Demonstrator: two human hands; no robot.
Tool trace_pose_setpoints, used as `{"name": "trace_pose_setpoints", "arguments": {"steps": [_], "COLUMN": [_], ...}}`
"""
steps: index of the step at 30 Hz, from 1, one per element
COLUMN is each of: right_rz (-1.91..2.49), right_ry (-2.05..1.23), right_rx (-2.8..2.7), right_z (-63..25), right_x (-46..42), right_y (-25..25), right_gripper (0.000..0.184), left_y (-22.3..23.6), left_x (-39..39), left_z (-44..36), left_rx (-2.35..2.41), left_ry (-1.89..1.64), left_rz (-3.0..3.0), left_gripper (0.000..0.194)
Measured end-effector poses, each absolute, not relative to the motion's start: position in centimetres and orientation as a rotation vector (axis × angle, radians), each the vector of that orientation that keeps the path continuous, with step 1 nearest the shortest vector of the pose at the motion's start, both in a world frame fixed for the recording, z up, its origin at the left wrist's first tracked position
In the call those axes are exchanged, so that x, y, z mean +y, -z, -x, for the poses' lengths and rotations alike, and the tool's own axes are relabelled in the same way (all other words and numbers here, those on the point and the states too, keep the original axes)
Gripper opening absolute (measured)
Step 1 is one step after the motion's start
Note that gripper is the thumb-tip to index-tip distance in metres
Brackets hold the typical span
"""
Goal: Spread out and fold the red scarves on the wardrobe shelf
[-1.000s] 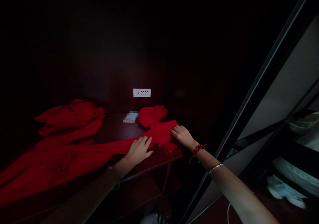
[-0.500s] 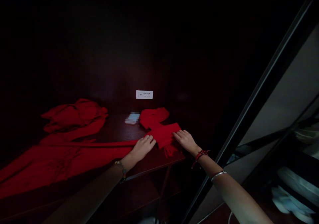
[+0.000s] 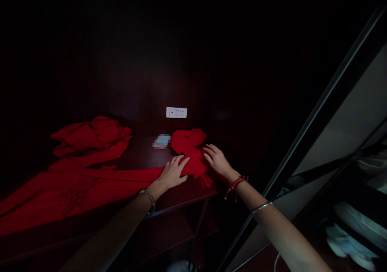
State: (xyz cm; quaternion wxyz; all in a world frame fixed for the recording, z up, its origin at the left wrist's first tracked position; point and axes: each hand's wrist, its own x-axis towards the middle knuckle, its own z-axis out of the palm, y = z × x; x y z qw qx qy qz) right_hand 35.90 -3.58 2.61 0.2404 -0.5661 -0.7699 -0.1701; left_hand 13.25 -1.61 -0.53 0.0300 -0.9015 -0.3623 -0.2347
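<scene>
A long red scarf [image 3: 90, 183] lies across a dark wooden shelf [image 3: 187, 193], bunched at the far left and folded at its right end. My left hand [image 3: 172, 173] rests flat on the scarf with its fingers spread, just left of the folded fringed end [image 3: 196, 165]. On the right side of that fold lies my right hand [image 3: 216, 159], fingers stretched out over the cloth. A red cord bracelet and a silver bangle circle my right wrist. A beaded bracelet sits on my left wrist.
A white wall socket [image 3: 176, 112] sits on the dark back panel. A small pale blurred item [image 3: 161, 141] lies on the shelf below it. A dark sliding-door frame [image 3: 317, 123] runs diagonally at right, with pale items [image 3: 350, 227] on lower shelves behind it.
Both hands have slid forward and closer together over the folded end of the scarf, and the fold looks narrower.
</scene>
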Motion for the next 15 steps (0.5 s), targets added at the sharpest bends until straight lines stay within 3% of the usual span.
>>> {"name": "trace_pose_setpoints", "arguments": {"steps": [2,6,9,15], "right_rz": [1.741,2.024,2.086,2.070], "right_ry": [0.326,0.089,0.040,0.010], "right_rx": [-2.113,-2.222,-2.257,-2.268], "right_z": [-34.6,-33.3,-33.3,-34.2], "right_x": [-2.3,-0.5,0.1,0.5], "right_y": [-2.5,-1.1,-0.4,-1.4], "right_gripper": [0.051,0.059,0.059,0.061], "left_y": [0.5,0.8,1.2,1.5], "left_x": [-1.1,0.1,1.0,1.8], "left_z": [-13.4,-13.0,-12.4,-11.7], "left_rx": [-1.194,-1.318,-1.418,-1.640], "left_ry": [0.806,0.945,0.829,0.541], "left_rz": [2.868,3.023,3.010,2.843], "left_gripper": [0.065,0.045,0.041,0.054]}}
